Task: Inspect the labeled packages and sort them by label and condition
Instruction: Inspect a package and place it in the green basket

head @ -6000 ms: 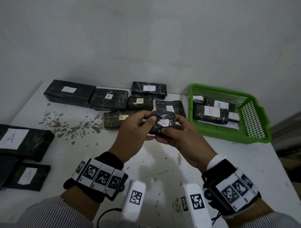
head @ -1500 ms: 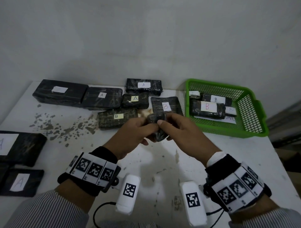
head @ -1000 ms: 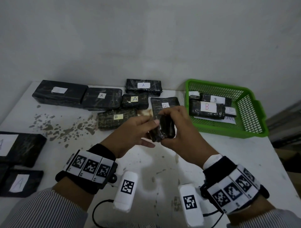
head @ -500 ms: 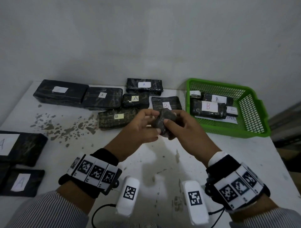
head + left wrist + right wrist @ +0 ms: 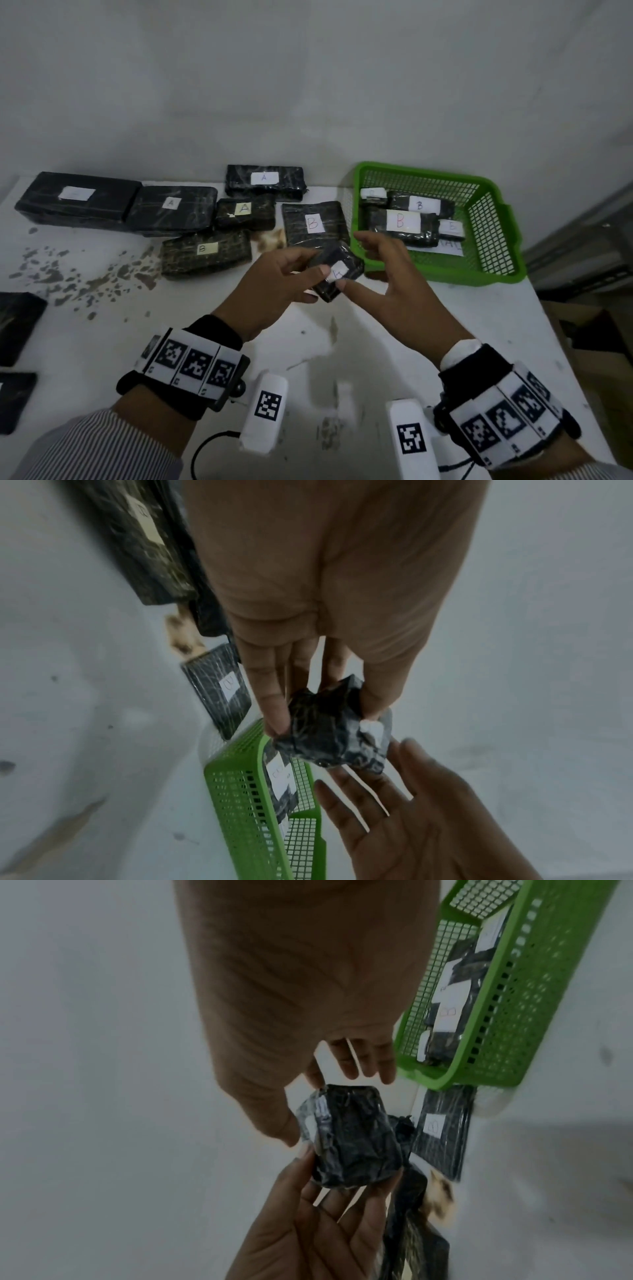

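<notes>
Head view, left hand (image 5: 274,284) fingers pinching small package (image 5: 337,270), right hand (image 5: 394,291) fingers spread, green basket (image 5: 493,267) just behind.

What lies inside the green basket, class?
The green basket holds black wrapped packages: one with a large red B label, another B package behind it, and smaller labelled ones at the sides. A white paper lies beneath; its writing is mostly covered.
</notes>
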Demonstrator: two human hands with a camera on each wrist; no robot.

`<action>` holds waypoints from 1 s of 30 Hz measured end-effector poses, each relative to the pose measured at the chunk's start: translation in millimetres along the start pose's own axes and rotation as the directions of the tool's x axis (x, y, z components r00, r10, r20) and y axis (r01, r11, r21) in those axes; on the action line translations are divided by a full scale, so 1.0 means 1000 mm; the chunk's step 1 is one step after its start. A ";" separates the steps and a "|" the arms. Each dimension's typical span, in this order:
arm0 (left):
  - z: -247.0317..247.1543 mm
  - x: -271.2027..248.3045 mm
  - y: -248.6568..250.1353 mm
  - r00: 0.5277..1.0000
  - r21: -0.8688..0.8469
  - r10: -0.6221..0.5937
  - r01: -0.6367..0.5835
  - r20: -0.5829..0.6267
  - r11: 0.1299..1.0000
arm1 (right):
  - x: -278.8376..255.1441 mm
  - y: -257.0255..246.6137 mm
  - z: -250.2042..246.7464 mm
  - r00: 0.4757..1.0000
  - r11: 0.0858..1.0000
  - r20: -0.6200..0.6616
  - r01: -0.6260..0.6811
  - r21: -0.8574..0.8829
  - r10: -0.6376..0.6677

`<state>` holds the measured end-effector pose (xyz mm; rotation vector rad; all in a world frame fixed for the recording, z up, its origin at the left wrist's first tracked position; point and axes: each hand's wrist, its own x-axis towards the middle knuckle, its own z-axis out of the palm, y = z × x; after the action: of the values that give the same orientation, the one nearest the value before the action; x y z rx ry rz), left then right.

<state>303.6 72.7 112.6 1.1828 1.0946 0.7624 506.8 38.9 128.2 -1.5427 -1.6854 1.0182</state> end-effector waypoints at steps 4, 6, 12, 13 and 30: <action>0.042 0.017 0.006 0.998 0.105 0.019 -0.024 0.051 0.994 | 0.000 0.025 -0.033 0.989 0.987 -0.012 -0.149 0.060 0.150; 0.064 0.028 0.008 0.999 0.196 0.015 -0.024 0.044 0.980 | -0.004 0.036 -0.055 0.988 0.985 0.004 -0.155 0.079 0.155; 0.118 0.077 0.008 0.995 0.169 -0.080 0.069 0.057 0.983 | 0.007 0.077 -0.114 0.986 0.981 -0.026 -0.168 -0.097 0.166; 0.124 0.086 0.008 0.994 0.112 -0.096 0.089 0.060 0.990 | 0.012 0.085 -0.123 0.983 0.979 -0.041 -0.182 -0.088 0.179; 0.117 0.160 -0.046 0.981 0.809 0.069 -0.188 0.181 0.557 | 0.120 0.205 -0.194 0.869 0.724 -0.130 -0.472 -0.503 0.477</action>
<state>462.1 168.7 28.5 2.1098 1.3062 0.2199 761.7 185.9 43.1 -2.4313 -1.6918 0.8287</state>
